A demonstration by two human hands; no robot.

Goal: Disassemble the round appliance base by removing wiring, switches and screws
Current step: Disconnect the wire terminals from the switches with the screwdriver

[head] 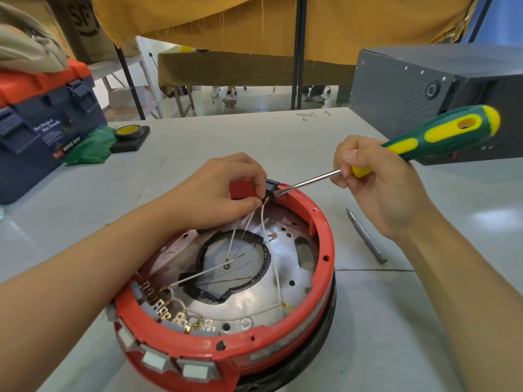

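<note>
My left hand [223, 190] is at about 12 o'clock from centre frame, forearm running in from 8 o'clock, wrist low. Fingers curled down, thumb and fingertips pinched tight together. My right hand [376, 182] is at 2 o'clock, forearm coming in from 4 o'clock, wrist bent. Fingers and thumb wrapped in a closed grip, knuckles toward 11 o'clock. Hands close together, not touching.

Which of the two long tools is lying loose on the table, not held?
The plain grey metal bit, right of the red base; the green-and-yellow screwdriver is in the right hand.
</note>
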